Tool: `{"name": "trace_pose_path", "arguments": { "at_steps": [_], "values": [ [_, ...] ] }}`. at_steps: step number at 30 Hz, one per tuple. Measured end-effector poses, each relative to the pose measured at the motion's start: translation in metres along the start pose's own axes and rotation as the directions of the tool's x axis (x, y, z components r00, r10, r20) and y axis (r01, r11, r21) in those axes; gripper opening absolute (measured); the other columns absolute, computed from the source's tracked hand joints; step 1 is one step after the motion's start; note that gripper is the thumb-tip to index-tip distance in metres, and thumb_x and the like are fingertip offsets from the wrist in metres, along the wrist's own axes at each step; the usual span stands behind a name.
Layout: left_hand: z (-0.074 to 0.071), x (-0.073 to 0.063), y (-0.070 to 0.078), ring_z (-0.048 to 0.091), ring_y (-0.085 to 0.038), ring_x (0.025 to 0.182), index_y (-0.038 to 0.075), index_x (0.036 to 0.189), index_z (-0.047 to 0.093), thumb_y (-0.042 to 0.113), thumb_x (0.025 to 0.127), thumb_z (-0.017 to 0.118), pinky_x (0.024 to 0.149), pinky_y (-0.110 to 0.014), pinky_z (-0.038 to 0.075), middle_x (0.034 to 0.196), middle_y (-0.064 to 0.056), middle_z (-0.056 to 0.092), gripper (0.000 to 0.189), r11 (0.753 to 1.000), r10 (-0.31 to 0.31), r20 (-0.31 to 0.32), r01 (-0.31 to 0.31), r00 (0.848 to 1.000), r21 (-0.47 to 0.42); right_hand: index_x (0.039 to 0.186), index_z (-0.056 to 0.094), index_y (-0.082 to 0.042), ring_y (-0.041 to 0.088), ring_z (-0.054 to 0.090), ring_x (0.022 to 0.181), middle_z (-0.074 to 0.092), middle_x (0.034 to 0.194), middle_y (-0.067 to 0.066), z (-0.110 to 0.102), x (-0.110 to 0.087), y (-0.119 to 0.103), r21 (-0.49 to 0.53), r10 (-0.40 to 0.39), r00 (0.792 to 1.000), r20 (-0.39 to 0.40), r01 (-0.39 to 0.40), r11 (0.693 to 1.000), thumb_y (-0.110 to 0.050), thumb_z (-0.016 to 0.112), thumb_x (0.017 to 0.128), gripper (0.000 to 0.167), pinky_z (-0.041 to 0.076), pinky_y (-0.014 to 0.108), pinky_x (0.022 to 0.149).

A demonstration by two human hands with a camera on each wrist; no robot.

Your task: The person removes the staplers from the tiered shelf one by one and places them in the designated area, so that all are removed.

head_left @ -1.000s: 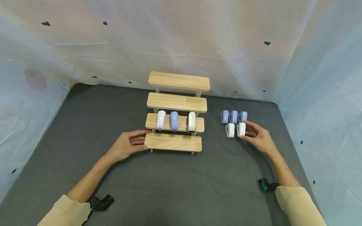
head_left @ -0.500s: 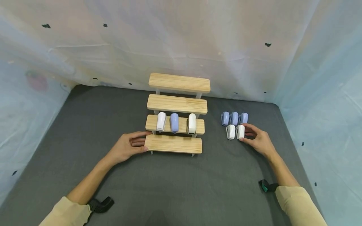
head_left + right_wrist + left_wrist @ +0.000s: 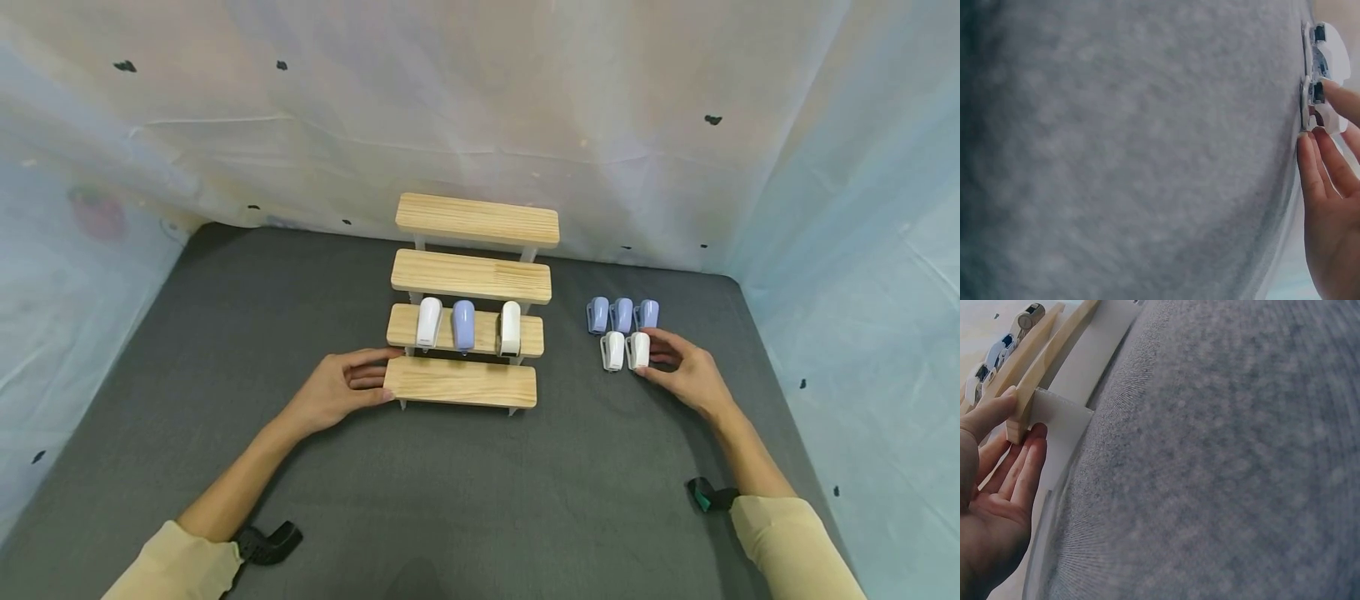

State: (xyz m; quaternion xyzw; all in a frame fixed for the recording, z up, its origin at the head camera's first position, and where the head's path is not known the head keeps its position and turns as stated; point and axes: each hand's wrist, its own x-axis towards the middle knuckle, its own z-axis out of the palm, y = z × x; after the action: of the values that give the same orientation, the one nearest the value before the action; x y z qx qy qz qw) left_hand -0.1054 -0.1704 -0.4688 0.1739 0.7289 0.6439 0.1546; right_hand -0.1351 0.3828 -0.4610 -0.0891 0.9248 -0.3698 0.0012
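Head view: your right hand (image 3: 690, 371) is pinching the right-hand white stapler (image 3: 638, 351) at its near and far ends, thumb on one end, fingers at the other; it looks to be down on the dark tabletop (image 3: 450, 483), though you can't tell if any lift has begun. Your left hand (image 3: 333, 392) pinches the left end of the lowest shelf (image 3: 459, 382), thumb at its front edge, so it seems to be steadying the rack. Just left of your gripped stapler sits the other white stapler (image 3: 612, 352); three blue staplers (image 3: 621, 315) line up behind the pair. Farther left, the second shelf up bears a white, a blue (image 3: 463, 325) and another whitish stapler, with a wider gap right of the blue one. Step in hand, as judged: grasping one stapler for moving to the rack. Next move likely calls for you to firm the pinch, lift straight up without nudging the close neighbours, then carry it left while your other hand holds the rack.
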Motion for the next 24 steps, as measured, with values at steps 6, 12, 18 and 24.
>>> {"name": "trace_pose_path", "arguments": {
  "at_steps": [6,12,18,24],
  "values": [
    [0.0,0.0,0.001,0.063,-0.028,0.117,0.0,0.142,0.052,0.009,0.086,0.08,0.09,-0.031,0.057,0.138,-0.021,0.056,0.063,1.0,-0.002,0.003,0.002,1.0,-0.001,0.138,0.056,-0.001,0.037,0.062,0.109,0.06,0.129,0.02,-0.008,-0.003,-0.01,0.073,-0.037,0.997,-0.07,0.042,0.996,0.004,0.081,0.081,0.062,0.053,0.014,0.087],
    [0.0,-0.001,0.003,0.063,-0.029,0.117,0.0,0.142,0.052,0.01,0.086,0.08,0.09,-0.031,0.057,0.138,-0.021,0.056,0.064,1.0,-0.008,0.005,0.008,1.0,0.0,0.126,0.062,0.007,0.042,0.062,0.104,0.064,0.121,0.025,-0.017,-0.006,-0.047,0.035,-0.122,0.971,-0.205,0.132,0.991,0.01,0.078,0.08,0.049,0.055,0.019,0.086],
    [0.0,-0.001,0.002,0.063,-0.029,0.117,-0.001,0.142,0.051,0.01,0.086,0.08,0.09,-0.031,0.057,0.138,-0.021,0.056,0.064,1.0,-0.009,0.003,0.009,1.0,0.006,0.124,0.063,0.008,0.031,0.063,0.104,0.064,0.119,0.024,-0.02,-0.002,-0.067,0.082,-0.148,0.952,-0.267,0.176,0.981,0.012,0.075,0.082,0.044,0.056,0.023,0.087],
    [0.0,0.0,0.001,0.064,-0.025,0.116,-0.001,0.142,0.051,0.011,0.086,0.079,0.09,-0.03,0.057,0.138,-0.021,0.056,0.064,1.0,-0.005,0.002,0.005,1.0,0.01,0.122,0.062,0.012,0.017,0.065,0.101,0.064,0.115,0.027,-0.018,0.003,-0.079,0.136,-0.227,0.933,-0.28,0.273,0.952,0.02,0.074,0.077,0.047,0.055,0.018,0.086]
  ]
}}
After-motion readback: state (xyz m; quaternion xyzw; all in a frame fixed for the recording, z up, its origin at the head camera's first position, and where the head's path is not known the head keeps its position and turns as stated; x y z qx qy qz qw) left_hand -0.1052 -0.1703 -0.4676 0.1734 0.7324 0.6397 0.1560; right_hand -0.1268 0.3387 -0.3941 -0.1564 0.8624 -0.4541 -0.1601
